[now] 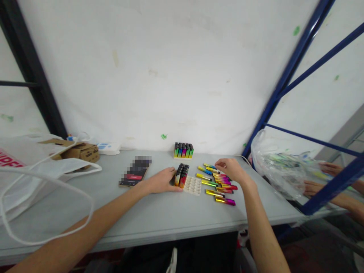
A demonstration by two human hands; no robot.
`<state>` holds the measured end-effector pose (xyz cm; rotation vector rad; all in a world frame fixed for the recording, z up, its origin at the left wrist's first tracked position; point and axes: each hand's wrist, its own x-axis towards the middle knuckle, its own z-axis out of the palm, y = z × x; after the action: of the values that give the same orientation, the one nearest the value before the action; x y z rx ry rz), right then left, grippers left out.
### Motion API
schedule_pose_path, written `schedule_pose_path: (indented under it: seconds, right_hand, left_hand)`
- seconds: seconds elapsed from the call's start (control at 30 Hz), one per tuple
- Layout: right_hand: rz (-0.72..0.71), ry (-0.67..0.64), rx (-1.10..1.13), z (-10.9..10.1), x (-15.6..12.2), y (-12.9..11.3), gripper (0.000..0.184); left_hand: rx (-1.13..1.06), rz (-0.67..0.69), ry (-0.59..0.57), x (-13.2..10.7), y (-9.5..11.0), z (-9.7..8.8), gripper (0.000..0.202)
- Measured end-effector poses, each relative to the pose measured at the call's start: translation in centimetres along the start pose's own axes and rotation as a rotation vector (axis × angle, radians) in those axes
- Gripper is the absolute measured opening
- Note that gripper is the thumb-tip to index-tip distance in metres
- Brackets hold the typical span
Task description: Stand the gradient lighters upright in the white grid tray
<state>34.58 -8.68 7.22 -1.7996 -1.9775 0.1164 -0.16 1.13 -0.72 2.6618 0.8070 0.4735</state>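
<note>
Dorm-like room: desk (159, 216) between metal posts (270, 110)

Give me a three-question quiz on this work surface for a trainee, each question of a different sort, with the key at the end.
1. True or false: the near tray is full.

2. Which hand is nearer to the loose lighters?
A) Left
B) Right

3. Fill in the missing word: the phone lies to the ____ of the near tray, as the person sees it.

Key
1. False; its right part is unfilled.
2. B; the right hand is by their far end.
3. Left.
</note>
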Motion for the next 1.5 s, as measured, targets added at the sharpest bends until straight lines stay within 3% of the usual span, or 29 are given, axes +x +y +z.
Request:
schedule_pose_path:
  seconds: [0.17, 0.27, 0.43, 0.6, 0.7, 0.8, 0.9, 1.07, 1.17, 1.33, 1.5]
  right_hand:
    - [0.021, 0.097, -0.128, 2.4, 1.2, 3.4, 0.033]
    - [-0.008, 0.056, -0.130, 3.7, 2.1, 3.4, 0.040]
    - [0.110, -0.085, -0.221, 4.7, 4.1, 2.7, 0.043]
    - [0.154, -0.129, -0.238, 5.7, 5.0, 3.3, 0.040]
    - [0.129, -0.136, -0.228, 5.9, 4.9, 3.8, 0.028]
    - [0.112, -0.059, -0.189, 5.6, 4.7, 3.8, 0.022]
    - [0.114, 0.098, 0.040, 4.8, 4.1, 3.0, 0.027]
    - [0.060, 0.334, 0.497, 3.4, 2.1, 0.6, 0.061]
    - [0.036, 0.401, 0.699, 3.0, 1.4, -0.7, 0.061]
    - [0.040, 0.411, 0.999, 3.3, 1.6, -2.7, 0.050]
    - [0.002, 0.193, 1.260, 4.2, 1.1, -5.7, 0.049]
  left_hand:
    - [0.034, -0.022, -0.042, 0.0, 0.2, -0.2, 0.077]
    - [0.035, -0.019, -0.043, 0.0, 0.2, -0.2, 0.075]
    - [0.017, -0.016, -0.007, -0.1, 0.3, -0.2, 0.071]
    - [0.026, -0.035, -0.044, -0.1, 0.6, -0.3, 0.072]
    - [0.014, -0.050, -0.036, -0.1, 0.6, -0.4, 0.072]
    - [0.023, -0.048, -0.047, -0.1, 0.6, -0.4, 0.075]
    - [0.036, -0.052, -0.060, 0.0, 0.7, -0.5, 0.078]
    - [0.001, -0.035, -0.080, 0.1, 0.7, -0.7, 0.077]
    - [-0.019, -0.029, -0.077, 0.1, 0.7, -0.8, 0.074]
    - [-0.041, -0.033, -0.085, 0.0, 0.4, -1.1, 0.073]
    - [-0.057, -0.031, -0.107, -0.2, -0.2, -1.3, 0.076]
